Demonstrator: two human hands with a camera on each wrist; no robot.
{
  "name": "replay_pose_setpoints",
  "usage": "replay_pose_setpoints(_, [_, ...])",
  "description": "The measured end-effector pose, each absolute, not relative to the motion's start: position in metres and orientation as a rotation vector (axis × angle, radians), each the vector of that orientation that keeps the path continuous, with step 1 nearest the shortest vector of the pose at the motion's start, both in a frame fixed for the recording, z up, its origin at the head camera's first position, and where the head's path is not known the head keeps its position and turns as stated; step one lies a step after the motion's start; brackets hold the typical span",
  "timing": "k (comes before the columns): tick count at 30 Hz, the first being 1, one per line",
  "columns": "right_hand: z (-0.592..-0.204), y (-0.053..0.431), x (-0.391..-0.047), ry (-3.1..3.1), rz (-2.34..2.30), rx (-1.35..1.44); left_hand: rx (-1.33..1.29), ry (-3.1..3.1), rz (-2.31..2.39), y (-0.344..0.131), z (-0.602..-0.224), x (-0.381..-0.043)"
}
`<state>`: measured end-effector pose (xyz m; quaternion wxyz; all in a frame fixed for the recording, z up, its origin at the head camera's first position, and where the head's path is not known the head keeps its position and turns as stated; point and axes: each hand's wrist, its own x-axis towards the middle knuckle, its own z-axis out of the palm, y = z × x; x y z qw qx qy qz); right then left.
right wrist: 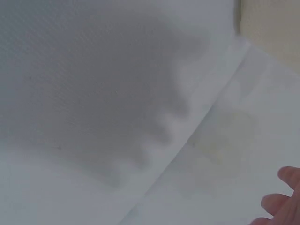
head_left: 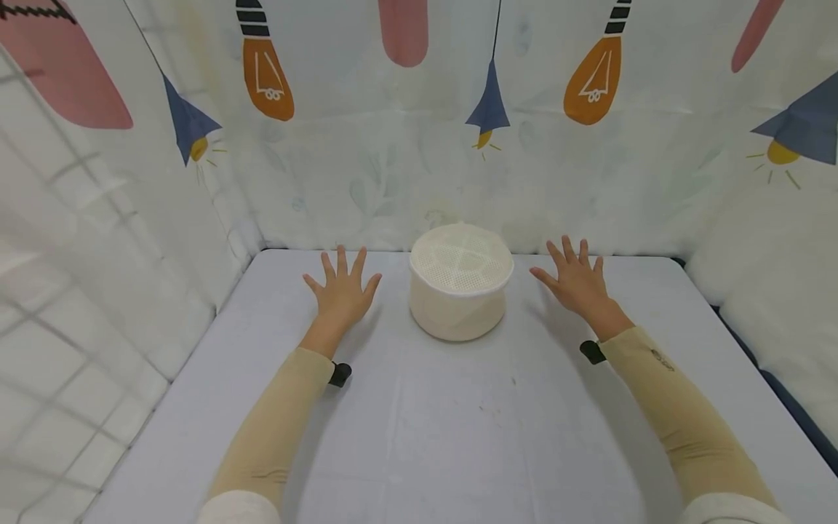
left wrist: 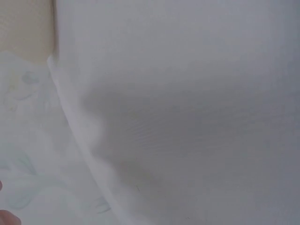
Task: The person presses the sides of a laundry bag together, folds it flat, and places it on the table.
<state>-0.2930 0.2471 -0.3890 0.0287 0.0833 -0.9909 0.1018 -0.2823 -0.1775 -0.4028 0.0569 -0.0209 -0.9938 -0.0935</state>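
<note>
A cream, round, brimless cap (head_left: 461, 316) with a mesh top stands on the white table near its far edge. To its left my left hand (head_left: 342, 295) is held with fingers spread, holding nothing. On the other side my right hand (head_left: 577, 284) is spread the same way, apart from the cap and holding nothing. Both hands cast shadows on the cloth. The left wrist view catches part of the cap (left wrist: 26, 28) and a fingertip (left wrist: 8, 218) at the edge. In the right wrist view, the cap's side (right wrist: 272, 30) and some fingers (right wrist: 276, 204) show.
The white-covered table (head_left: 445, 437) runs back to a pale curtain (head_left: 393, 175) printed with lamps and bulbs. Another curtain (head_left: 78, 291) with grid-like shadows borders the left side. White fabric (head_left: 772, 291) bulges along the right edge. Small specks mark the tabletop.
</note>
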Motion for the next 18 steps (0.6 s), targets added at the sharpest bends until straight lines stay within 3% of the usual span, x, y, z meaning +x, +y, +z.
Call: replay_pose_setpoints(18, [-0.378, 0.237, -0.282, -2.983, 0.396, 0.318, -0.072, -2.979, -0.39, -0.174, -0.398, -0.276])
